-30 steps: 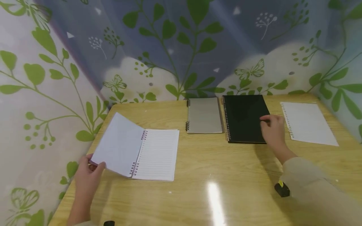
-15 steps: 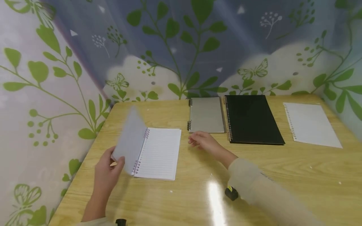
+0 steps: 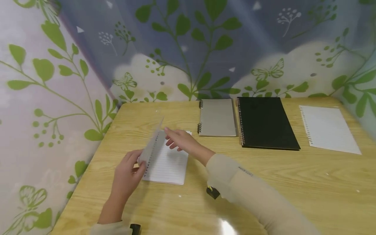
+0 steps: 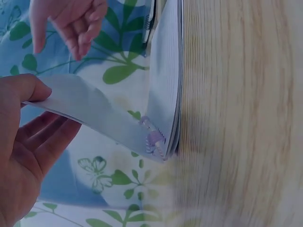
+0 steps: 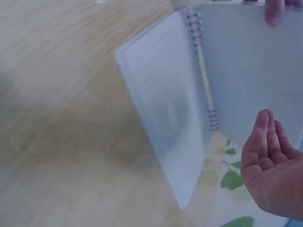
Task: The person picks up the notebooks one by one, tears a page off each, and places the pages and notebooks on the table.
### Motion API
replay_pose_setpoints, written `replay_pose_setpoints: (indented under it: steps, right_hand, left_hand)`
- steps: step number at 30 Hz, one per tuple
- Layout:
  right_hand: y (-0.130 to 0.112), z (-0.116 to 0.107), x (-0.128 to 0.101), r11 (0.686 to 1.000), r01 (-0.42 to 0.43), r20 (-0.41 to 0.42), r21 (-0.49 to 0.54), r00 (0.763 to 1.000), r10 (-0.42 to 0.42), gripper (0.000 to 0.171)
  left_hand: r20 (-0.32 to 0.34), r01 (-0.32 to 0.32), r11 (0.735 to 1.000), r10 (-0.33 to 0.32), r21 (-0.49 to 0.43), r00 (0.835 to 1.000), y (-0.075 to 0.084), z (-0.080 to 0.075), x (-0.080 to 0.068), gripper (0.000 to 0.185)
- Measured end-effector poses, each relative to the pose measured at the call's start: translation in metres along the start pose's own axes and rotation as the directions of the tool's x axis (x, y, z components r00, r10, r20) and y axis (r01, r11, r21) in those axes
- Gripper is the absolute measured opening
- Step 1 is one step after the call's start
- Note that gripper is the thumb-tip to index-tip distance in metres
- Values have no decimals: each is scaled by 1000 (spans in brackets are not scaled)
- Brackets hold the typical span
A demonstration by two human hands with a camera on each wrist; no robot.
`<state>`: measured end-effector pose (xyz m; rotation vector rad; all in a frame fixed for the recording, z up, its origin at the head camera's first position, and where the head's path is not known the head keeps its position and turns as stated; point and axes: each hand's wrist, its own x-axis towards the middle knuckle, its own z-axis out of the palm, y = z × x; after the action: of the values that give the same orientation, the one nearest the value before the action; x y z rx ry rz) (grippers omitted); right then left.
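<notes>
A spiral notebook [image 3: 168, 168] lies open on the table at the left, its lined page facing up. My left hand [image 3: 127, 173] pinches the outer edge of its raised cover [image 4: 80, 97], thumb on the inner face and fingers behind. The cover stands steeply tilted over the page. Purple rings [image 4: 155, 139] join it to the pages. My right hand [image 3: 182, 140] hovers over the page's far part, holding nothing, with its fingers loosely bent. In the right wrist view that hand overlaps the pale inner side of the cover.
A grey spiral notebook [image 3: 218, 117] and a larger black one [image 3: 267, 124] lie shut along the back of the wooden table [image 3: 264, 176]. A loose lined sheet [image 3: 330, 129] with torn holes lies at the right. A leaf-patterned wall [image 3: 164, 85] borders the table behind and left.
My left hand has swung the cover up and rightward, from leaning left to steeply raised. My right hand has moved left from the black notebook, past the grey one, to above the open page.
</notes>
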<state>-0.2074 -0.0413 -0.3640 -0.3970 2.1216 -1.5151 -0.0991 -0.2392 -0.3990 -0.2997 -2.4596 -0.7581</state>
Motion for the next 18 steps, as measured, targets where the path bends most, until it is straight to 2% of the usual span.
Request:
replay_pose_setpoints:
  steps: [5, 12, 18]
  right_hand:
    - [-10, 3, 3, 999, 18, -63, -33, 998, -20, 55]
    - [-6, 5, 7, 997, 27, -163, -72, 986, -39, 28]
    - [-2, 3, 5, 996, -16, -207, -92, 978, -3, 24]
  left_hand:
    - [47, -55, 998, 53, 25, 997, 3, 5, 1, 31]
    - [89, -115, 993, 115, -1, 989, 5, 10, -1, 37]
    - [151, -181, 983, 182, -18, 972, 7, 16, -2, 43]
